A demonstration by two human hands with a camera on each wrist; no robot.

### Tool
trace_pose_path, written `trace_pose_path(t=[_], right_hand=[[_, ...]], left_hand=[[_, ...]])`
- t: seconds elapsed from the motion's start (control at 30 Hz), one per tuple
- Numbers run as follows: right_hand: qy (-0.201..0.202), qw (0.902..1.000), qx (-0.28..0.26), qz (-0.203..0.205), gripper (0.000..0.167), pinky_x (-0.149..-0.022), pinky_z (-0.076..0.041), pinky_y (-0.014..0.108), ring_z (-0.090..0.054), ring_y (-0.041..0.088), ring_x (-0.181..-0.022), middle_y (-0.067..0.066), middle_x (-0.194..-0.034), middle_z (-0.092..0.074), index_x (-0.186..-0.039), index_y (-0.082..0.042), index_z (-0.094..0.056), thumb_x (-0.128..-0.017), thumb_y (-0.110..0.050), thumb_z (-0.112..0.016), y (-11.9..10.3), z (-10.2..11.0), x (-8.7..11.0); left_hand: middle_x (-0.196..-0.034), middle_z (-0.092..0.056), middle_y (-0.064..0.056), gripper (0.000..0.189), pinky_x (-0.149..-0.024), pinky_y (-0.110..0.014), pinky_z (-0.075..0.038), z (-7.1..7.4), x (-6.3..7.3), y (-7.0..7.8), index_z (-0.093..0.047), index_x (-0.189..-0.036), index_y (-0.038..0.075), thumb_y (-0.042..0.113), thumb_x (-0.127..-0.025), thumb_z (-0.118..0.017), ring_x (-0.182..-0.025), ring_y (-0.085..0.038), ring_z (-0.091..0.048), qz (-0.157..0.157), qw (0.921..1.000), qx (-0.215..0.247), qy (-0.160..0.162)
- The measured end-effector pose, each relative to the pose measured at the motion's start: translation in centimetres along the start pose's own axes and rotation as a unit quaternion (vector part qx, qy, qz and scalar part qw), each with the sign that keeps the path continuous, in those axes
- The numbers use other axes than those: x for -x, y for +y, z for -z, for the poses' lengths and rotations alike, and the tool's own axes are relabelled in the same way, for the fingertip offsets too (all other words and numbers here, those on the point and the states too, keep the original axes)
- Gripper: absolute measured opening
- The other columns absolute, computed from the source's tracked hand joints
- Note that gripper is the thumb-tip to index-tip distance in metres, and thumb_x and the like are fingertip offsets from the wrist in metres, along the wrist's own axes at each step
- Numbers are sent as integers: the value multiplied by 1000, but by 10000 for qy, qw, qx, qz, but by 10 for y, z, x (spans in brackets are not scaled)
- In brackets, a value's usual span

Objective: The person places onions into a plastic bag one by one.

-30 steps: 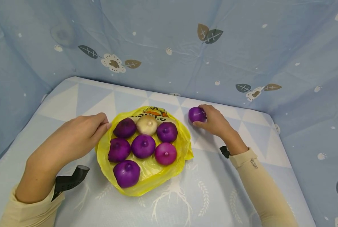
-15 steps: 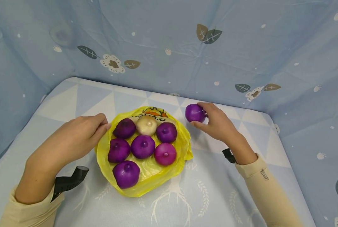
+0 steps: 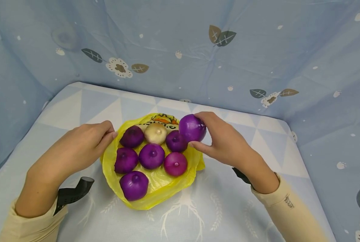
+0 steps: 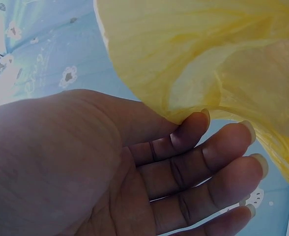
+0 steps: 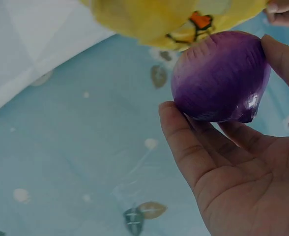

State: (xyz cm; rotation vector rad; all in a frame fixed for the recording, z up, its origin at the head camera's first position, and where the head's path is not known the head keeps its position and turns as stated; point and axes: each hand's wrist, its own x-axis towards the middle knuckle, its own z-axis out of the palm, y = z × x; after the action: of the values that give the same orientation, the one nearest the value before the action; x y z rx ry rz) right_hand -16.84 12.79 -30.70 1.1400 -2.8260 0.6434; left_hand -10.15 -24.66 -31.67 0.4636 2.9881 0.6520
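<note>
A yellow plastic bag [image 3: 159, 195] lies spread open on the table, holding several purple onions [image 3: 151, 156], one pinker onion [image 3: 175, 164] and one pale onion [image 3: 156, 133]. At the bag's left edge my left hand [image 3: 77, 148] pinches the rim between thumb and index finger; the left wrist view shows the other fingers [image 4: 228, 147] loosely bent below the plastic. My right hand [image 3: 228, 141] grips a purple onion [image 3: 192, 128] between thumb and fingertips, raised over the bag's right rim. In the right wrist view this onion [image 5: 222, 78] has its pointed end toward the palm.
A patterned pale blue and white cloth [image 3: 86, 222] covers the table. Blue curtain fabric [image 3: 180, 50] with leaves and flowers hangs behind and at both sides. Black wrist mounts [image 3: 74, 192] sit at both sleeves.
My right hand has lifted the purple onion from the table at the right and carried it left, over the bag's edge. My left hand stays on the rim.
</note>
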Motion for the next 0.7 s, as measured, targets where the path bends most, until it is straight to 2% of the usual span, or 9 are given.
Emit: trace_pose_path(t=[0.17,0.3,0.5,0.7], right_hand=[[-142,9987,233,435,74,-95,-56,40,-58,24,-128,9,-145,-55,-148,-9,-48,-91,-42,-83,-23,-4,4],[-231,9961,391,763,75,-94,-57,38,-60,23,-126,10,-144,-56,-148,-8,-49,-92,-45,-82,-36,-9,7],[-486,9907,668,1079,73,-92,-57,36,-61,23,-125,10,-144,-55,-146,-5,-52,-93,-45,-80,-49,-19,8],[-725,9860,858,1232,71,-88,-59,38,-61,25,-125,10,-144,-55,-147,-8,-53,-93,-45,-81,-58,-30,12]], left_hand=[[-72,-46,3,22,-60,-34,-38,1,1,0,-57,-96,14,24,-113,-48,-66,-15,-45,-18,10000,-11,28],[-72,-46,3,22,-60,-34,-38,1,1,0,-57,-96,14,24,-113,-48,-66,-15,-45,-33,10000,-10,28],[-72,-46,3,22,-61,-35,-39,1,3,0,-57,-96,14,23,-113,-48,-66,-15,-45,-94,9999,-4,87],[-71,-45,3,22,-61,-34,-38,2,3,1,-57,-95,14,23,-113,-49,-67,-15,-45,-136,9999,-14,91]])
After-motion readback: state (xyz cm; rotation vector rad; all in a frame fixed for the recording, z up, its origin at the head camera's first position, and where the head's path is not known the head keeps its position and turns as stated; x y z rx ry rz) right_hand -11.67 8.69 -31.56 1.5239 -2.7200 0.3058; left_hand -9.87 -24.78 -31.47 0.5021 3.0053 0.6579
